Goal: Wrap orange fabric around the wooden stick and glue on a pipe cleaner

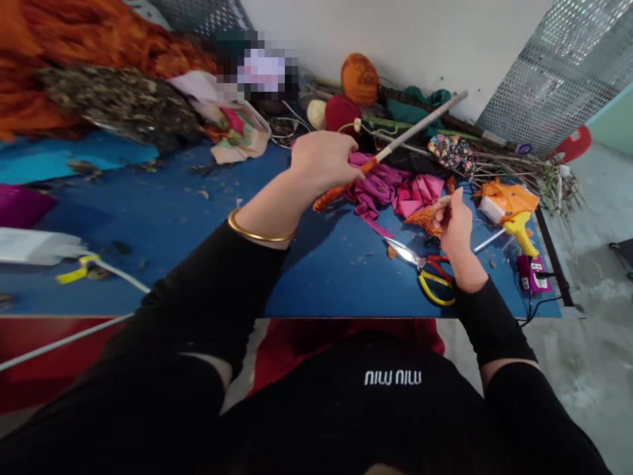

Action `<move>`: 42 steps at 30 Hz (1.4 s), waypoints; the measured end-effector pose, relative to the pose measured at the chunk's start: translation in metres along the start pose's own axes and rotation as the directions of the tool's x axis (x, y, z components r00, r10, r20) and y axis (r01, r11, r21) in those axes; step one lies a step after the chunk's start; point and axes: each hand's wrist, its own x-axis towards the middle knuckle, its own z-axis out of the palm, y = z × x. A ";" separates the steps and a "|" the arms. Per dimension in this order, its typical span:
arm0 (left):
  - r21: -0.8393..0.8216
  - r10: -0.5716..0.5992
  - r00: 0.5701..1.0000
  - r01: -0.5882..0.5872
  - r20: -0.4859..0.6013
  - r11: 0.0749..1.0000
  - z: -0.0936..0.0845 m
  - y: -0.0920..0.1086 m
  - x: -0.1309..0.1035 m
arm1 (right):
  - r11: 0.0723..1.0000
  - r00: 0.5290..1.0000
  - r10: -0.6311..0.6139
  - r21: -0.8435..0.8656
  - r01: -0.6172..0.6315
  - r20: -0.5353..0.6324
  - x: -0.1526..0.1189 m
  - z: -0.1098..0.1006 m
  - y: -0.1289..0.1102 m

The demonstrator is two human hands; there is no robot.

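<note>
My left hand is closed around a pale stick, which slants up to the right. Orange material shows beneath that hand and around the stick's lower part. Over the right part of the table my right hand has its fingers curled, beside an orange textured piece; whether it pinches anything is too small to tell. Scissors with red and yellow handles lie partly under my right wrist. Purple cloth and pink cloth lie bunched between my hands.
A yellow glue gun and a purple power socket are at the right of the blue table. Twigs and yarn balls line the back. Orange fabric and dry leaves are heaped back left.
</note>
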 end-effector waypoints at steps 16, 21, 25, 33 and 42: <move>-0.661 0.284 0.958 -0.238 -0.039 0.712 0.040 0.061 -0.055 | 0.999 0.941 -0.004 0.042 -0.011 0.338 -0.011 0.001 -0.016; -0.725 0.215 0.973 -0.210 -0.087 0.656 0.044 0.058 -0.047 | 0.734 0.951 -0.298 -0.616 0.287 0.088 0.009 -0.030 -0.020; -0.803 0.166 0.982 -0.171 -0.092 0.570 0.046 0.057 -0.041 | 0.299 0.967 -0.147 -0.923 0.244 0.208 0.016 -0.039 -0.022; -0.838 0.144 0.990 -0.080 -0.002 0.539 0.041 0.060 -0.041 | 0.271 0.964 -0.074 -0.926 0.264 0.254 0.015 -0.033 -0.012; -0.865 0.167 0.972 0.060 0.164 0.498 0.048 0.062 -0.045 | 0.931 0.912 -0.222 -0.352 0.094 -0.344 0.066 -0.099 -0.017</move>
